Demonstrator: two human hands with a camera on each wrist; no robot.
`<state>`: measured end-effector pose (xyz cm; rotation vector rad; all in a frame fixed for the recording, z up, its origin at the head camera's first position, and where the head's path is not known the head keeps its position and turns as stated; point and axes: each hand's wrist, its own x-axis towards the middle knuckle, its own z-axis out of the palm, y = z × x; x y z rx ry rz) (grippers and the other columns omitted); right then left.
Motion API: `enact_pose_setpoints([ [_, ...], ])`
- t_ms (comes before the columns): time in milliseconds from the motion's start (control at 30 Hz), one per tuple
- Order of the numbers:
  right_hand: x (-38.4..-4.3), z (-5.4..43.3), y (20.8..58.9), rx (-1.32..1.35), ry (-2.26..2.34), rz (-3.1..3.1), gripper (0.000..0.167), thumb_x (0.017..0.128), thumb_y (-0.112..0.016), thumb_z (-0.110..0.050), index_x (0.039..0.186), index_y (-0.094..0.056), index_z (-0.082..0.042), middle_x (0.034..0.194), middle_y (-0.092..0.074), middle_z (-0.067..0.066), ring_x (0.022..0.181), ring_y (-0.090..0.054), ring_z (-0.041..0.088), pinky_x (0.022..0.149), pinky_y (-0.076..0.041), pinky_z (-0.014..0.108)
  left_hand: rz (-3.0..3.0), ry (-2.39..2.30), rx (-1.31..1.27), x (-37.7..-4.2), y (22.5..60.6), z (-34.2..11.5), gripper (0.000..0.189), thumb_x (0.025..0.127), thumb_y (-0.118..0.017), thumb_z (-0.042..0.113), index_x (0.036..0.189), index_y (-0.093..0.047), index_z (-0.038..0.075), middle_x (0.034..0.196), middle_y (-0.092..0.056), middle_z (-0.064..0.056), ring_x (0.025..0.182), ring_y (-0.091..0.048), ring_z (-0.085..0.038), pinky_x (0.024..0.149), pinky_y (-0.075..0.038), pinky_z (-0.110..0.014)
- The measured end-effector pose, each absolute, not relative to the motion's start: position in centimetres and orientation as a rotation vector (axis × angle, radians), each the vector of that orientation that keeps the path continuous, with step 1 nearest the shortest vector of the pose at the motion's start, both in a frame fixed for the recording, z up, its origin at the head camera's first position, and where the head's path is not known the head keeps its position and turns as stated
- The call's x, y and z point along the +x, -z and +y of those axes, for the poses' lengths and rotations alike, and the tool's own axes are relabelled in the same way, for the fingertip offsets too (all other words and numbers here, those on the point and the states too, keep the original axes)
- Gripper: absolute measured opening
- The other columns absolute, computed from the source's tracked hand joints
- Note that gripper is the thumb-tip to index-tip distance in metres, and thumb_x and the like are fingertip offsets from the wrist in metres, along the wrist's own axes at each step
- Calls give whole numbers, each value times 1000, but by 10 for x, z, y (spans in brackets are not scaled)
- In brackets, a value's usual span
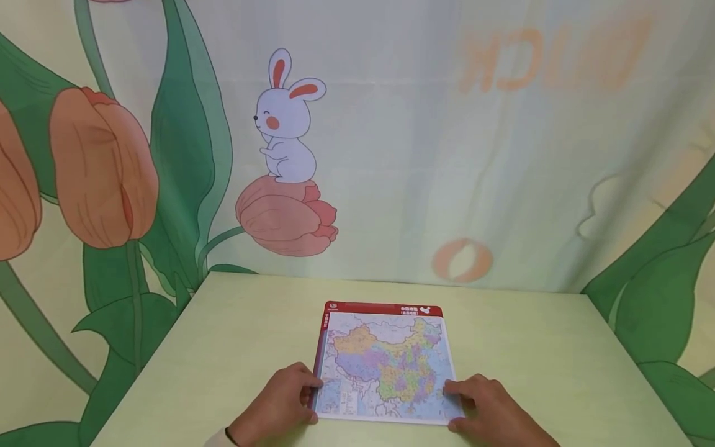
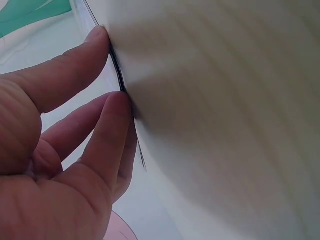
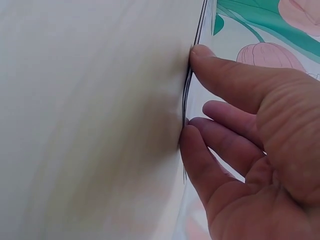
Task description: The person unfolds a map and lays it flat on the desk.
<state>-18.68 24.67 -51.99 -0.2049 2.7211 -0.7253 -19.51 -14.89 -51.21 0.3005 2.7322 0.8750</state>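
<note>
A flat, rounded-corner map board [image 1: 385, 363] lies on the table. It has a red header strip with white lettering and a many-coloured map of China. At its lower left edge, my left hand [image 1: 283, 398] holds the side, thumb near the bottom corner and a finger farther up. My right hand [image 1: 494, 410] holds the opposite edge in the same way, one fingertip overlapping the printed face. Both wrist views show the board edge-on as a thin dark line, with the left thumb [image 2: 75, 67] and right thumb [image 3: 240, 80] against it.
Pale yellow-green cloth covers the table [image 1: 240, 329]. Behind it hangs a curtain [image 1: 391, 155] printed with a white rabbit, tulips and green leaves. More printed leaves border the table's left and right sides.
</note>
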Motion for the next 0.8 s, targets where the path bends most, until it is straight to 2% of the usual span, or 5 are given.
enact_pose_setpoints([
  [433, -190, 253, 518, -305, 748, 2758, 60, 79, -93, -36, 134, -74, -20, 111, -67, -5, 98, -55, 14, 90, -54, 36, 2722, -835, 369, -194, 513, -145, 51, 77, -95, 10, 124, -77, 1, 87, -52, -1, 82, -50, -13, 69, -41, -24],
  [533, -191, 256, 518, -370, 763, 2784, 58, 81, -92, -32, 134, -74, -19, 115, -69, -3, 102, -57, 13, 92, -54, 35, 2700, -843, 373, -193, 512, -145, 50, 77, -95, 11, 123, -77, 1, 85, -52, 0, 80, -49, -13, 68, -40, -24],
  [700, -195, 263, 520, -553, 755, 2852, 59, 82, -92, -31, 136, -72, -15, 119, -70, -2, 104, -60, 10, 91, -54, 31, 2661, -915, 349, -186, 512, -141, 49, 75, -96, 11, 118, -77, -3, 84, -53, -1, 80, -52, -14, 70, -43, -25],
  [800, -201, 268, 523, -638, 736, 2865, 61, 83, -91, -33, 138, -70, -15, 122, -70, -3, 104, -61, 11, 90, -54, 30, 2580, -988, 236, -182, 512, -136, 50, 74, -95, 7, 119, -76, -4, 87, -56, -4, 83, -56, -19, 72, -49, -30],
])
